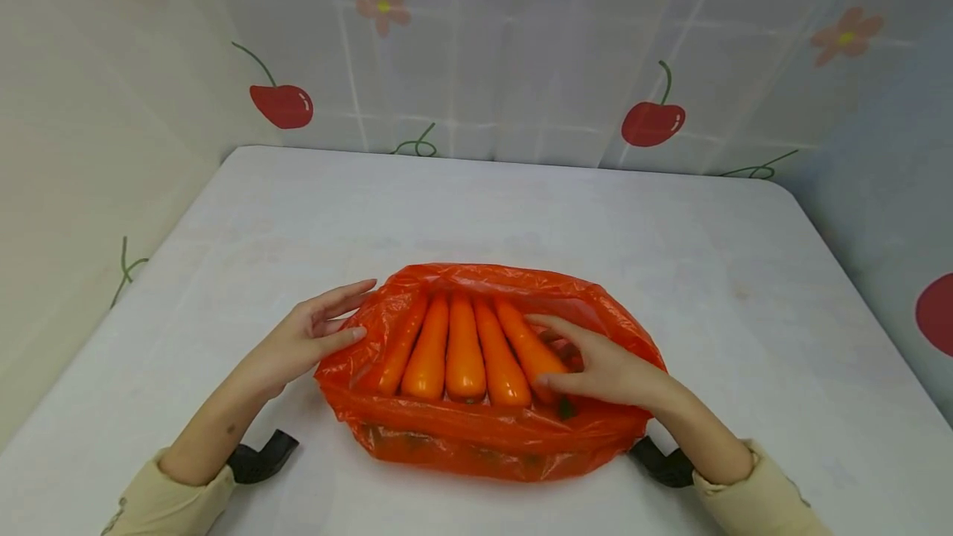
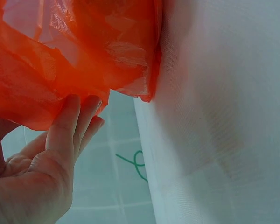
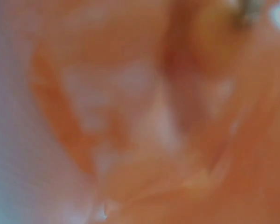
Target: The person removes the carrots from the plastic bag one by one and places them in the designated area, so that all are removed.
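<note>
A thin red-orange plastic bag (image 1: 476, 428) lies on the white table with its mouth spread wide. Inside, several glossy orange carrots (image 1: 465, 354) are fanned side by side, thick ends toward me. My right hand (image 1: 606, 366) reaches into the bag's right side and grips the rightmost carrot (image 1: 527, 346), thumb near its thick end and fingers along its far side. A bit of green shows below that thumb. At the bag's left side, my left hand (image 1: 308, 333) touches the plastic with fairly straight fingers (image 2: 65, 121). The right wrist view is blurred by orange plastic close to the lens.
The white table (image 1: 491, 205) extends beyond the bag to a back edge. Behind it hangs a pale curtain (image 1: 506, 48) printed with cherries and flowers. Black wrist-worn pieces (image 1: 264, 457) stick out beside both forearms, close to the bag's near corners.
</note>
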The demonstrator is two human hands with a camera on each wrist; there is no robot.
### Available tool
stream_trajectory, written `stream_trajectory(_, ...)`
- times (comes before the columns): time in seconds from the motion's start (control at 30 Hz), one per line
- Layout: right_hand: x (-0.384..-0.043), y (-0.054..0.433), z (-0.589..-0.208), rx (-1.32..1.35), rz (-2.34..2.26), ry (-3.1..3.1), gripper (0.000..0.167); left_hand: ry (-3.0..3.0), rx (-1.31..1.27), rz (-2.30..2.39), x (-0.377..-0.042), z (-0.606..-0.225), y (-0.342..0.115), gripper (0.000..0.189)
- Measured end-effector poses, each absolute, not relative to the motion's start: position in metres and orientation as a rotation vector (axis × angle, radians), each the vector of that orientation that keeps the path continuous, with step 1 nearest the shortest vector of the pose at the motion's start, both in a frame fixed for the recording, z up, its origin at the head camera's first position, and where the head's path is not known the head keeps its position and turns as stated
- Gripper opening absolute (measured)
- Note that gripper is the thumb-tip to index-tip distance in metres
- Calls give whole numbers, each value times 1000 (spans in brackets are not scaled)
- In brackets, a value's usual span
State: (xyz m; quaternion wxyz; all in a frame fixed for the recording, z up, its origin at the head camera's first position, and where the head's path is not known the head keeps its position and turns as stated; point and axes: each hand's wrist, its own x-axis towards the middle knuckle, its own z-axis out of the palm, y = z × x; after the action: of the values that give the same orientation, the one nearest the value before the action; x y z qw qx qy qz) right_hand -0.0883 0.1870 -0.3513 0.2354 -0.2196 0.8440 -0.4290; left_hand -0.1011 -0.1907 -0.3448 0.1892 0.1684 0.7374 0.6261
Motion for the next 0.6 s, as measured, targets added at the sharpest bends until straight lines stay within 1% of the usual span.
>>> stream_trajectory(0.27,-91,190,-347,-522,-1366,2018,64,2078,471,1757,-101,-346,-191,58)
stream_trajectory(0.6,-92,192,-346,-613,-1517,1840,63,2072,488,1768,-101,-347,-191,57)
